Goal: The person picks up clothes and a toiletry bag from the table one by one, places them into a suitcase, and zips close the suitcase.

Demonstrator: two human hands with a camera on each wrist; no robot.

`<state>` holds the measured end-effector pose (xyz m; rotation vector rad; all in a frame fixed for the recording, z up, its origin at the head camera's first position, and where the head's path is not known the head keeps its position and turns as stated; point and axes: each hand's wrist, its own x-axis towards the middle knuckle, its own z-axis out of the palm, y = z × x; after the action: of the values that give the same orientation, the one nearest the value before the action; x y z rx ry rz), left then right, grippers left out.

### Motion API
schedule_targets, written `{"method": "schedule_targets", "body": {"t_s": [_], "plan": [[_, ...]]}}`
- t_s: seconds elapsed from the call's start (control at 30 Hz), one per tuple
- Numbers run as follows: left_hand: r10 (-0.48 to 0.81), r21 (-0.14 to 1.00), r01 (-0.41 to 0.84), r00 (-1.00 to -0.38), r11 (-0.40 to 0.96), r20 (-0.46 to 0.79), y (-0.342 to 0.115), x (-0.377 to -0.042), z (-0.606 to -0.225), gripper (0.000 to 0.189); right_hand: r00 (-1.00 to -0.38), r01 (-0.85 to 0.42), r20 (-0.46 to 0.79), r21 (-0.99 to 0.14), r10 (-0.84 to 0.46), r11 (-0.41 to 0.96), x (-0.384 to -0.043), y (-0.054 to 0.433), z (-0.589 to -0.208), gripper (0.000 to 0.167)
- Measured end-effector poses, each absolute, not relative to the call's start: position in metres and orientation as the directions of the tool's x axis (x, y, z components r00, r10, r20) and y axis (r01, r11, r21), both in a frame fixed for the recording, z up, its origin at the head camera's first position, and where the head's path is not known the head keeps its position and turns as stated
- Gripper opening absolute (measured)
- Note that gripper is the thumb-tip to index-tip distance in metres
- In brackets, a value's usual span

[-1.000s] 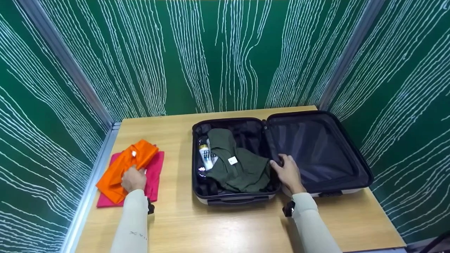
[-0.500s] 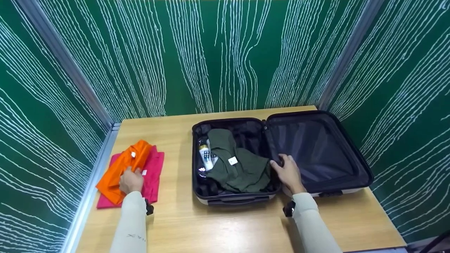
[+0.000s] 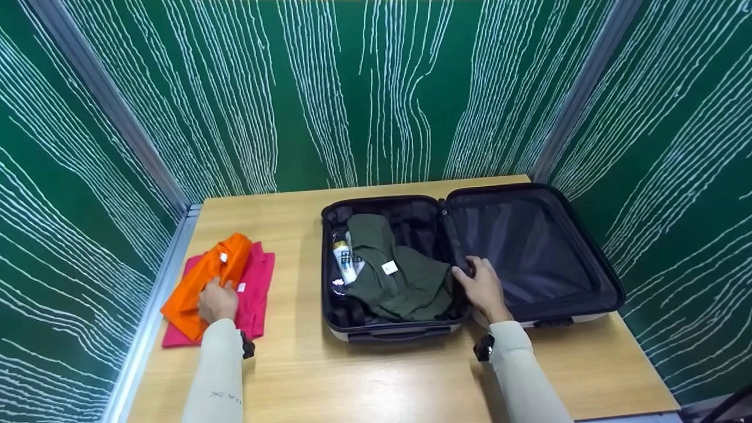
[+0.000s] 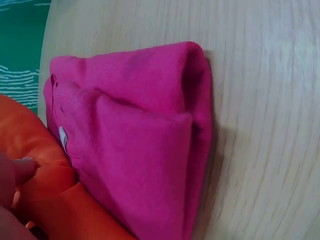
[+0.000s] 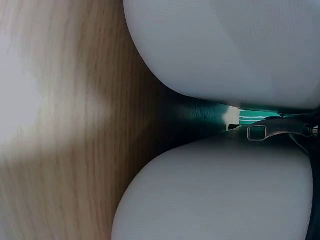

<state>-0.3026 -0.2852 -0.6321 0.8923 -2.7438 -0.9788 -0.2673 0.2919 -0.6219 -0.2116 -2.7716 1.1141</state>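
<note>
My left hand [image 3: 218,301] pinches a fold of an orange garment [image 3: 233,252] with a small white tag. That garment lies slantwise over a folded pink garment [image 3: 257,288] at the table's left; the left wrist view shows the pink folds [image 4: 140,150] close up. At the right, an open suitcase [image 3: 399,333] lies flat. My right hand [image 3: 484,291] grips its rim where the two halves meet, beside a dark green garment [image 3: 405,288] with a white tag. The right wrist view shows the suitcase's pale outer shells [image 5: 215,195], not the fingers.
In the left half, a white bottle [image 3: 345,264] lies partly beside the green garment. The suitcase's dark right half [image 3: 529,252] reaches the table's right side. Green walls [image 3: 376,88] with white lines surround the wooden table [image 3: 294,382] on three sides.
My left hand has shifted slightly left. The orange garment's upper right corner has drawn left, uncovering more of the pink garment and its white label. My right hand has stayed in place.
</note>
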Motion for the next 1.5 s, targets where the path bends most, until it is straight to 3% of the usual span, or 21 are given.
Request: {"method": "schedule_targets", "body": {"t_s": [0.83,1.1,1.5], "plan": [[-0.566,0.677,-0.427,-0.824,0.599,-0.018,-0.29,-0.3,-0.628,0.036,-0.98,0.082,0.073,-0.705,0.186,0.705,-0.267,0.291,-0.621,0.058],[-0.556,0.697,-0.447,-0.827,0.561,-0.083,-0.289,-0.299,-0.619,0.046,-0.976,0.079,0.089,-0.707,0.199,0.703,-0.267,0.29,-0.621,0.056],[-0.556,0.728,-0.44,-0.826,0.527,-0.097,-0.292,-0.298,-0.616,0.042,-0.977,0.083,0.084,-0.705,0.198,0.705,-0.266,0.29,-0.62,0.056]]}}
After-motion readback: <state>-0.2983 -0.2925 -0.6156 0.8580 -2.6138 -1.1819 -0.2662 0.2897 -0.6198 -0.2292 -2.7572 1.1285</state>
